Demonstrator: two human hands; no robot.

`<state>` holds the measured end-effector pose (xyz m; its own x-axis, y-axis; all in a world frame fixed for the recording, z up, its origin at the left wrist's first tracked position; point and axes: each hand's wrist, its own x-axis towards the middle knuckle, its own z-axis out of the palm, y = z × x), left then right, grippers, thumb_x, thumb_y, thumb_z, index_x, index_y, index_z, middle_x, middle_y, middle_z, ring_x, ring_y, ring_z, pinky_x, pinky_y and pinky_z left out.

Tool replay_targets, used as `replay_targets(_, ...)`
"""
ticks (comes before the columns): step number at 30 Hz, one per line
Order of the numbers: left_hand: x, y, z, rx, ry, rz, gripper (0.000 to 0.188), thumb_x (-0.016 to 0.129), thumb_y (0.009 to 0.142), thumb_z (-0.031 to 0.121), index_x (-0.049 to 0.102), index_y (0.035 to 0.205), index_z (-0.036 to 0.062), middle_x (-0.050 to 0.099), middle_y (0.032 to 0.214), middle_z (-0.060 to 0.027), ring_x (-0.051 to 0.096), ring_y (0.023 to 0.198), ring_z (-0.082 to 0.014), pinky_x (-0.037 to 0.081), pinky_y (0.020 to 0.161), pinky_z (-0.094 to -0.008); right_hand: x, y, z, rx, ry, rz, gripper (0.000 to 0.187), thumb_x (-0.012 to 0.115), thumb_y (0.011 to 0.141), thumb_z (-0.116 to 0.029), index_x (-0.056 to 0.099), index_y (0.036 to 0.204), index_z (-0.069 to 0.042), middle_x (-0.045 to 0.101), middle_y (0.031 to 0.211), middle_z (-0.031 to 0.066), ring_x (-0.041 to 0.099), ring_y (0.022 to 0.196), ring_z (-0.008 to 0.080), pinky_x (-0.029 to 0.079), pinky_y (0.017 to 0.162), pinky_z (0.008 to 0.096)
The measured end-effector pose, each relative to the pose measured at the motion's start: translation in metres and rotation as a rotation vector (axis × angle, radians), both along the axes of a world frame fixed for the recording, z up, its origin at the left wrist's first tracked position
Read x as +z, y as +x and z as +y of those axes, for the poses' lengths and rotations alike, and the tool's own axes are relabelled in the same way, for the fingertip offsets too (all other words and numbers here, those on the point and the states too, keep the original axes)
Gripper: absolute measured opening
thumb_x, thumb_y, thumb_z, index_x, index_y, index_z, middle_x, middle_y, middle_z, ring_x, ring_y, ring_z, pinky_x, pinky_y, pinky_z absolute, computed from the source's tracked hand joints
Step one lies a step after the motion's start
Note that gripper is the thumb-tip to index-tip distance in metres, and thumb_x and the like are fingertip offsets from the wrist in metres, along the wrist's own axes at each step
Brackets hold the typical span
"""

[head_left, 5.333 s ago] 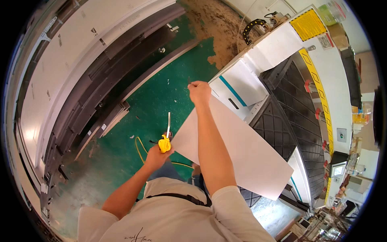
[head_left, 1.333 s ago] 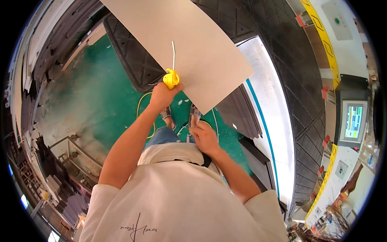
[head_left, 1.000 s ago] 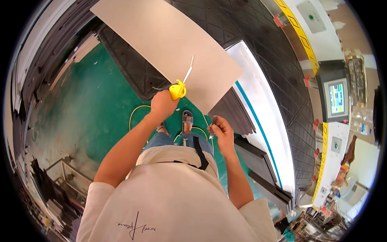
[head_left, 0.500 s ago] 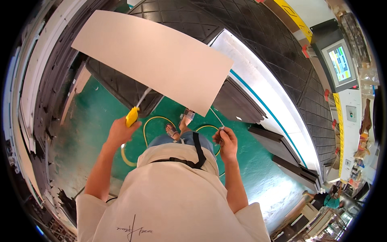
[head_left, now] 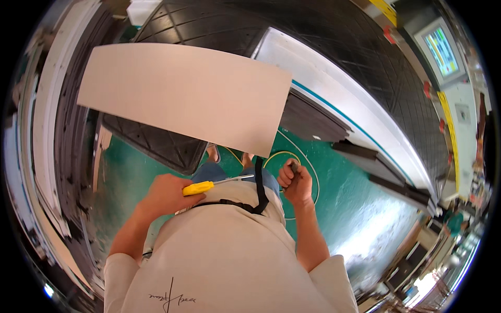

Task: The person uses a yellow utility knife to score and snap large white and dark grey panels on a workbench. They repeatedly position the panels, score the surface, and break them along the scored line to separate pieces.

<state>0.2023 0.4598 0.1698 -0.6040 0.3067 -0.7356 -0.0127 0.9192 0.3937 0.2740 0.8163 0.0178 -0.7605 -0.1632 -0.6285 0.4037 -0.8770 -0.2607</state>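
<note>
My left hand [head_left: 166, 196] is closed round the handle of a yellow-handled tool [head_left: 198, 188], in front of my waist. Its long, thin metal shaft points right; whether it is a blade or a rod I cannot tell. To the right, my right hand [head_left: 297, 182] is curled in a fist round a small dark grey piece [head_left: 295, 167], most of it covered by the fingers. Ahead of both hands a large flat beige panel [head_left: 182, 96] lies across a dark surface, its near edge jutting out above my feet. Neither hand touches the panel.
A white-sided machine bed [head_left: 323, 68] with a dark gridded top runs along the right. Dark slabs [head_left: 360, 154] lean below it. A control screen [head_left: 441, 50] stands far right. Long boards [head_left: 47, 120] are stacked at left. A yellow hose [head_left: 284, 153] loops on the green floor.
My left hand has drawn back toward my waist, and the tool has swung from pointing up at the panel to pointing right. My right hand has closed further. The view has shifted.
</note>
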Motion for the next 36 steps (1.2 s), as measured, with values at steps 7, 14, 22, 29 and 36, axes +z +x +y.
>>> replay_targets(7,-0.006,-0.05,-0.035,-0.181,0.046,0.023,0.045,0.073,0.086,0.054,0.079,0.086,0.01,0.069,0.069,-0.0132,0.066,0.066,-0.0356,0.051,0.063,-0.0431,0.006,0.015,-0.028,-0.199,-0.107,-0.049,0.029,0.044,0.103,-0.023,0.061,0.115,-0.002,0.038,0.071,-0.0008,0.033,0.058,0.0125,0.029,0.052,0.0283)
replay_targets(14,-0.033,-0.079,-0.086,-0.076,-0.025,0.142,0.049,0.075,0.084,0.056,0.079,0.089,0.0078,0.07,0.072,-0.015,0.067,0.07,-0.0376,0.053,0.066,-0.0451,-0.002,0.028,-0.077,-0.112,0.669,-0.157,0.023,0.06,0.104,-0.018,0.066,0.118,0.0,0.06,0.082,-0.0004,0.05,0.067,0.01,0.039,0.057,0.0269)
replay_targets(22,-0.045,-0.102,-0.093,-0.154,-0.124,0.194,0.054,0.076,0.085,0.058,0.077,0.088,0.0043,0.071,0.075,-0.0162,0.068,0.073,-0.038,0.053,0.067,-0.0467,-0.023,0.006,-0.08,0.194,1.608,-0.054,0.017,0.069,0.099,-0.014,0.076,0.109,-0.001,0.071,0.089,0.0051,0.061,0.075,0.0114,0.051,0.071,0.0285)
replay_targets(29,-0.071,-0.127,-0.098,0.537,0.421,-0.101,0.037,0.076,0.095,0.039,0.07,0.096,0.0031,0.053,0.069,0.0014,0.052,0.063,-0.0087,0.047,0.061,-0.0278,-0.03,-0.002,-0.08,0.201,1.643,-0.075,0.019,0.073,0.097,-0.015,0.077,0.11,-0.002,0.073,0.088,0.0056,0.062,0.075,0.0109,0.051,0.071,0.0281)
replay_targets(36,-0.131,-0.128,-0.11,0.235,0.126,0.646,0.058,0.076,0.09,0.03,0.054,0.137,0.0026,0.066,0.114,-0.0147,0.067,0.084,-0.0334,0.056,0.075,-0.0413,-0.024,0.0,-0.075,0.357,1.571,-0.071,0.017,0.074,0.095,-0.015,0.078,0.105,-0.002,0.074,0.089,0.0135,0.067,0.075,0.0185,0.053,0.071,0.0326)
